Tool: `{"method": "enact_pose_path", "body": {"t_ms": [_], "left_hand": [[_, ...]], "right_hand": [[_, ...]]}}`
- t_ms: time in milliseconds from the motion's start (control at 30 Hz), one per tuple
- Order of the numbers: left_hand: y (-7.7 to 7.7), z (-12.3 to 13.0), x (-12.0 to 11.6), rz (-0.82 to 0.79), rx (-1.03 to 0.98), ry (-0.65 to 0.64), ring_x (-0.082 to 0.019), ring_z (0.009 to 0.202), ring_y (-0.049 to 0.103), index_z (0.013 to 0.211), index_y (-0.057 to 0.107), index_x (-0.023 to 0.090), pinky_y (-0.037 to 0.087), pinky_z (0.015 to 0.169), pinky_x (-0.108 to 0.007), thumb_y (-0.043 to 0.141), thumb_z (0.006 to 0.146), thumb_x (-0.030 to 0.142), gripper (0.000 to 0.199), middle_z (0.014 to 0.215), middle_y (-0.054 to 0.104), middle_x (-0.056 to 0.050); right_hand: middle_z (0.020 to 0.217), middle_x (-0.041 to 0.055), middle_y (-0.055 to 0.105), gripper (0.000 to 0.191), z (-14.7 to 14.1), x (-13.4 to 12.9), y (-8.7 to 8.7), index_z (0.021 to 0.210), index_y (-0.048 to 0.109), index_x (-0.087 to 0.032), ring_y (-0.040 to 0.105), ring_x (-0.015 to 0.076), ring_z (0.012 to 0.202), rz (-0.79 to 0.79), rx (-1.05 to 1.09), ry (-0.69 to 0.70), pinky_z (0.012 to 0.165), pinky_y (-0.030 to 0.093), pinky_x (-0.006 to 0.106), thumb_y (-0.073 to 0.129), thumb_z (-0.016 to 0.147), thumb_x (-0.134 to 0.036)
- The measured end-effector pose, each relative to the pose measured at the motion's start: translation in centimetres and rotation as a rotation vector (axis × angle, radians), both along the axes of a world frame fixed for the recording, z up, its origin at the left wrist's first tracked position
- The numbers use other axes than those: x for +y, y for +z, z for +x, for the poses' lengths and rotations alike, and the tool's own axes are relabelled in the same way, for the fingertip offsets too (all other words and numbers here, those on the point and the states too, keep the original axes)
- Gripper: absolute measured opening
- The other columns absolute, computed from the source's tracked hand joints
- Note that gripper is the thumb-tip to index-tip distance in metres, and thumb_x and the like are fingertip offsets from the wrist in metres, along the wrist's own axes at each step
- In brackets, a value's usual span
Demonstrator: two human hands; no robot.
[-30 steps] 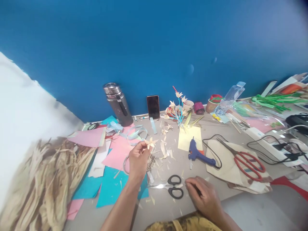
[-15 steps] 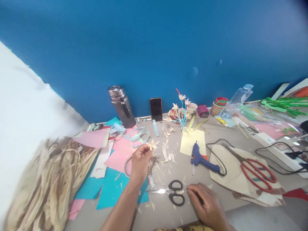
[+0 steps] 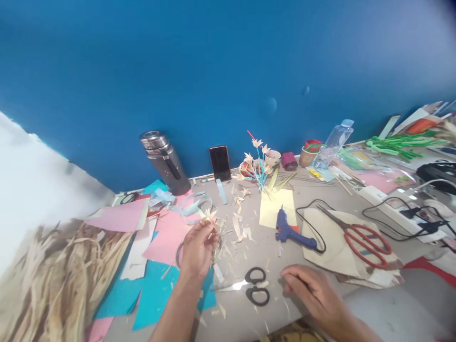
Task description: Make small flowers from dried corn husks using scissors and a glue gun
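Note:
My left hand (image 3: 197, 246) pinches a small pale star-shaped flower (image 3: 210, 216) between thumb and fingers, above the scraps at the middle of the table. My right hand (image 3: 313, 293) rests near the front edge with its fingers curled together; nothing shows in it. Between the hands lie black-handled scissors (image 3: 253, 286). Behind them, a blue glue gun (image 3: 292, 233) lies partly on a yellow sheet (image 3: 285, 202). Similar pale flowers on blue stems (image 3: 261, 168) stand near the wall.
A grey flask (image 3: 167, 166) and a phone (image 3: 220, 163) stand by the blue wall. Dry husks (image 3: 67, 280) lie at the left among pink and blue paper. Red-handled scissors (image 3: 368, 244), a power strip (image 3: 395, 211) and a clear bottle (image 3: 335, 142) are at the right.
The view has shifted to the right, so the objects sit further left. My left hand still holds the flower, now turned differently. My right hand has lifted and its fingers have straightened slightly.

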State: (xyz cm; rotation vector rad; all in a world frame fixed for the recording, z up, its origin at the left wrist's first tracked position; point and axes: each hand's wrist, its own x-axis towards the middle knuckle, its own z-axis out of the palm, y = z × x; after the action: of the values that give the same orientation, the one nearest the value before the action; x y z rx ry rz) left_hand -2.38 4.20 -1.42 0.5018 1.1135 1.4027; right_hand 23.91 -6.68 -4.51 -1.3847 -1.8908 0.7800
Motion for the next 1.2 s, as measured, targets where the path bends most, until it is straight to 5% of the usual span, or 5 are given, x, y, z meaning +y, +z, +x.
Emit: {"method": "enact_pose_path", "body": {"t_ms": [233,433,633,867,1200], "left_hand": [[-0.4,-0.4,0.1,0.000,-0.004,-0.017,-0.009,0.063,0.055,0.073,0.064,0.016,0.044,0.056,-0.022,0.086,0.057,0.023,0.028,0.071,0.060,0.003],[-0.9,-0.7,0.4,0.051,-0.020,-0.008,-0.009,0.063,0.055,0.068,0.062,0.016,0.042,0.055,-0.021,0.086,0.057,0.024,0.028,0.069,0.061,0.002],[-0.9,-1.2,0.8,0.063,-0.083,0.032,-0.007,0.055,0.052,0.068,0.059,0.015,0.036,0.050,-0.020,0.085,0.055,0.023,0.029,0.064,0.058,0.003],[-0.4,-1.4,0.9,0.057,-0.131,0.063,-0.007,0.058,0.054,0.069,0.059,0.015,0.037,0.052,-0.018,0.085,0.052,0.020,0.032,0.063,0.059,0.003],[-1.0,-1.8,1.2,0.034,-0.141,0.085,-0.008,0.060,0.055,0.071,0.060,0.015,0.039,0.052,-0.019,0.086,0.053,0.021,0.032,0.064,0.058,0.003]], "right_hand": [[0.074,0.0009,0.069,0.024,1.8,3.8,7.8,0.087,0.068,-0.024,0.063,0.0156,0.064,0.145,-0.361,0.137,0.060,0.041,0.027,0.049,0.100,-0.030],[0.083,0.0024,0.071,0.016,-3.6,14.1,11.9,0.087,0.067,-0.021,0.063,0.0178,0.076,0.287,-0.668,0.300,0.065,0.036,0.027,0.055,0.096,-0.024],[0.104,0.0060,0.072,0.019,-10.4,22.1,9.1,0.104,0.067,-0.019,0.061,0.0212,0.098,0.323,-0.937,0.522,0.072,0.037,0.028,0.056,0.091,-0.010],[0.103,0.0098,0.071,0.024,-11.6,23.3,5.0,0.106,0.064,-0.017,0.057,0.0214,0.103,0.392,-1.054,0.745,0.075,0.036,0.029,0.055,0.091,-0.001],[0.096,0.0103,0.069,0.008,-10.9,24.6,2.9,0.103,0.061,-0.016,0.057,0.0224,0.098,0.484,-1.061,0.820,0.080,0.040,0.031,0.054,0.100,-0.016]]}}
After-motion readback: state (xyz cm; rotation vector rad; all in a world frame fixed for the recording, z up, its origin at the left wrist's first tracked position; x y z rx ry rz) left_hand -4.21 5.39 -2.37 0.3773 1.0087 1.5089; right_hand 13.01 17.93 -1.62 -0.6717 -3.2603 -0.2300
